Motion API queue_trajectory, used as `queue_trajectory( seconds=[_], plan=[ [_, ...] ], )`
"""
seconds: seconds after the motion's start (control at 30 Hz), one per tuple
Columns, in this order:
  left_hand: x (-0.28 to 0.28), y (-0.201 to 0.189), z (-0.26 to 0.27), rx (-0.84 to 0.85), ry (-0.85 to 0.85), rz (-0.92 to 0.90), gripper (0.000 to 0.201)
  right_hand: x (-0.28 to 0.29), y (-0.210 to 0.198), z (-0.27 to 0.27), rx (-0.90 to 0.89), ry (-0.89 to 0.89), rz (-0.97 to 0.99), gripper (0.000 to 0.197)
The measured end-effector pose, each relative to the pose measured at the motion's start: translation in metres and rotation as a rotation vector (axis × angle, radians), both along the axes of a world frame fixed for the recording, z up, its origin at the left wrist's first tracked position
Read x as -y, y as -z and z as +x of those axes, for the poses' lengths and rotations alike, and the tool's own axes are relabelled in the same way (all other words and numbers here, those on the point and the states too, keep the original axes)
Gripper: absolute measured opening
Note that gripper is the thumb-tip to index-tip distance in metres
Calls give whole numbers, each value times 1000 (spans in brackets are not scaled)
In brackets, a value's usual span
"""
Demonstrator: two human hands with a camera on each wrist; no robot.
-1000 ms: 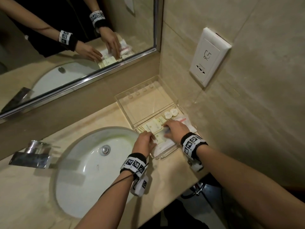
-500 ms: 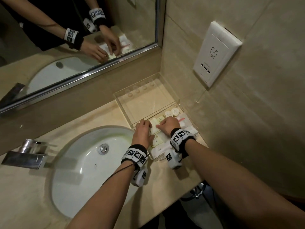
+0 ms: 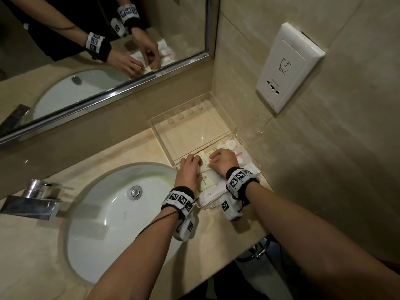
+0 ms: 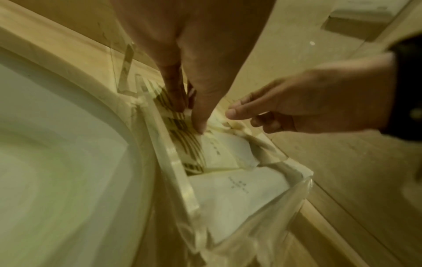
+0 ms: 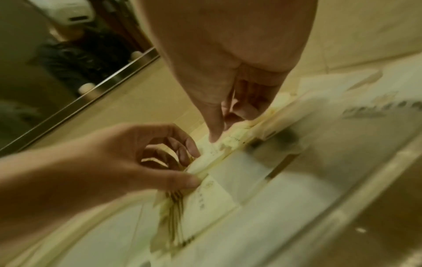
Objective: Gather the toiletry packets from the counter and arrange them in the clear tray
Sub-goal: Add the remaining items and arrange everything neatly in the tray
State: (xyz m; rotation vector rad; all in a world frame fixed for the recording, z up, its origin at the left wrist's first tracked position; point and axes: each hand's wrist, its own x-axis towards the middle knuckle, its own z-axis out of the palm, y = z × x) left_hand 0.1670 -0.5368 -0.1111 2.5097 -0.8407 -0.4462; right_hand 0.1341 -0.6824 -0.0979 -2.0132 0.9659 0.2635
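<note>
Head view shows your two hands side by side over the near part of the clear tray [image 3: 160,128], which sits on the counter [image 3: 129,152] in the corner between the sink [image 3: 104,215] and the side wall. Your left hand [image 3: 188,171] has its grip closed on a cream packet [image 3: 207,177] printed with brown stripes: in the left wrist view the thumb and fingers [image 4: 173,94] pinch its far end just inside the tray's left wall. Your right hand [image 3: 224,162] reaches in beside it with curled fingers; its thumb tip presses down on the far edge of a packet, and the right wrist view does not make clear whether that grip has actually closed on anything. More white packets [image 3: 211,194] lie flat in the tray nearer to you, under your wrists. Two small round white caps [image 3: 226,145] sit in the tray just beyond your right hand, and a wrapped item with a red stripe [image 3: 239,155] lies to the right of that hand. The far half of the tray shows only bare bottom. A tap [image 3: 32,199] stands at the sink's left, a mirror [image 3: 104,50] runs above the counter, and a white socket panel [image 3: 287,68] is fixed to the side wall.
</note>
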Motion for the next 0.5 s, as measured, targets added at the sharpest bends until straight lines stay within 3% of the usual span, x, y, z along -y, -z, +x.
queue_trajectory(
  seconds=[0.13, 0.2, 0.3, 0.4, 0.5],
  plan=[
    [-6, 2, 9, -84, 6, -66, 35, 0, -12, -20, 177, -160, -124, 15],
    [-12, 2, 14, -100, 29, -71, 37, -5, -17, -33, 168, -386, -123, 9],
    [-19, 3, 17, -101, 23, -63, 38, -13, -15, -45, 51, -771, -259, 30],
    [-21, 2, 16, -104, 4, -77, 35, -20, -12, -45, 51, -850, -344, 45],
    [-20, 1, 16, -88, 3, -84, 35, -24, -13, -42, 44, -878, -390, 43]
  ],
)
